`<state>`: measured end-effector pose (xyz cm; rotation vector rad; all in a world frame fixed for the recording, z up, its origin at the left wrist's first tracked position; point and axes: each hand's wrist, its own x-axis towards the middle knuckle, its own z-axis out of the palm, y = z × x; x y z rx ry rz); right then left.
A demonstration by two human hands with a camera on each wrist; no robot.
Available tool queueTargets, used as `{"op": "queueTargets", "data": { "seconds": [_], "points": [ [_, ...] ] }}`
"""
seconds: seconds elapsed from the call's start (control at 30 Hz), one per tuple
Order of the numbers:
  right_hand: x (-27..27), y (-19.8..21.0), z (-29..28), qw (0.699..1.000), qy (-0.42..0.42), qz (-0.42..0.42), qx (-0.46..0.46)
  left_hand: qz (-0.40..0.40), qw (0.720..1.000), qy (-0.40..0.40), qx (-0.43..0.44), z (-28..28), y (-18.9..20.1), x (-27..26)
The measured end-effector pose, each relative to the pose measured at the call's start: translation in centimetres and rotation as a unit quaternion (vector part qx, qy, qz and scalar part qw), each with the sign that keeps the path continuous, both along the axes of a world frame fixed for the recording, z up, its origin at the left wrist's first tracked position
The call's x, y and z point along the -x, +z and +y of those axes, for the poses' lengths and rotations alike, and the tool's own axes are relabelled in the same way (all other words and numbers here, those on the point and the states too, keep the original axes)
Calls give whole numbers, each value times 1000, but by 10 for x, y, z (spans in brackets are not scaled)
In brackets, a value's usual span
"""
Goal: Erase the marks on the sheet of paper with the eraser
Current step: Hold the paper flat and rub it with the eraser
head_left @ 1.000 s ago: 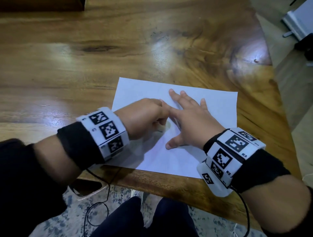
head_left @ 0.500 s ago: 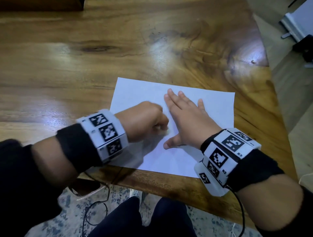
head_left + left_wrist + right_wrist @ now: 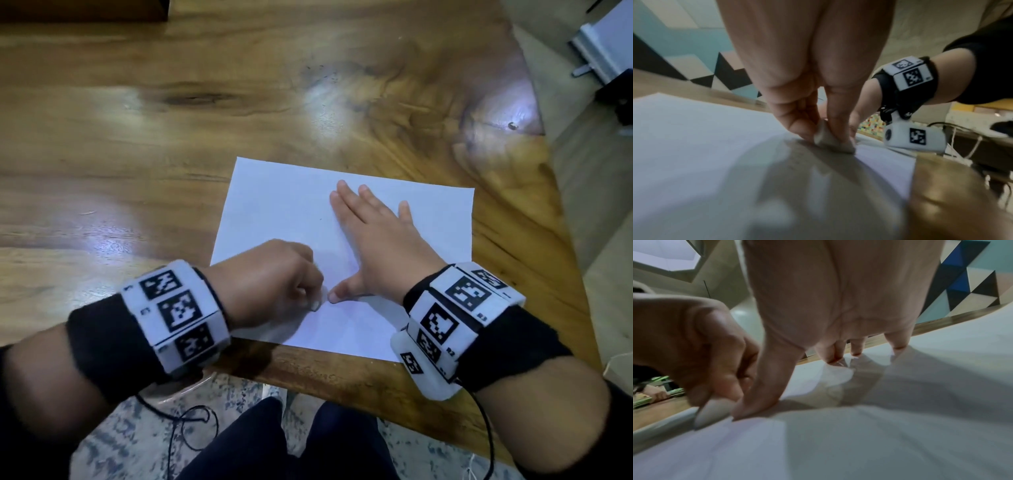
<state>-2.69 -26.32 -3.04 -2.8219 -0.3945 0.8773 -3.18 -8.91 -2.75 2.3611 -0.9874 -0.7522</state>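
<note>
We take the sheet of paper (image 3: 281,212) as our landmark; it lies flat on the wooden bench (image 3: 137,137), near the bench's near edge. At the sheet's near left part, our left hand (image 3: 270,284) curls into a loose fist, and its fingers (image 3: 797,116) pinch a small white eraser (image 3: 830,139) whose lower face touches the paper. The picture there is blurred, so we cannot make out any marks under the eraser. Just right of it, our right hand (image 3: 380,246) lies flat on the middle of the sheet, fingers straight and slightly spread, holding nothing, the thumb tip just beside the eraser. Both wrists wear white bands with black square patterns (image 3: 178,308), and a thin black cable (image 3: 191,421) hangs below the bench's near edge, over a patterned rug (image 3: 239,387).
</note>
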Motion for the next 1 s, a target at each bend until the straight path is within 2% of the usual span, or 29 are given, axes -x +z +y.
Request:
{"op": "queueTargets", "data": {
  "seconds": [0.07,0.13,0.2,0.27,0.4,0.57,0.6,0.7,0.73,0.87,1.0],
  "points": [
    [0,1,0,1000,-1,0,-3,-28,1000,-3,6,-9,3,-13],
    [1,1,0,1000,-5,1,-11,-77,996,44,16,-24,4,-31],
    [0,1,0,1000,-11,0,-18,-95,992,80,22,-32,1,-36],
    [1,1,0,1000,-6,0,-13,-80,995,62,16,-22,-1,-22],
    [0,0,0,1000,1,-1,0,41,999,-6,-32,-2,5,10],
    [1,0,-1,1000,2,-2,-2,-82,992,90,-25,-16,2,-28],
    [0,0,-1,1000,2,-2,-2,-85,993,80,-18,-14,0,-27],
    [0,0,0,1000,-1,1,-10,-21,1000,-2,-8,-4,2,-3],
    [0,0,0,1000,-2,2,-14,0,1000,-7,-17,-1,2,2],
    [-2,5,-17,999,-22,12,-43,4,1000,13,-22,3,2,5],
    [-2,7,-38,999,-35,9,-28,2,998,29,-50,-2,8,7]
  ]
}}
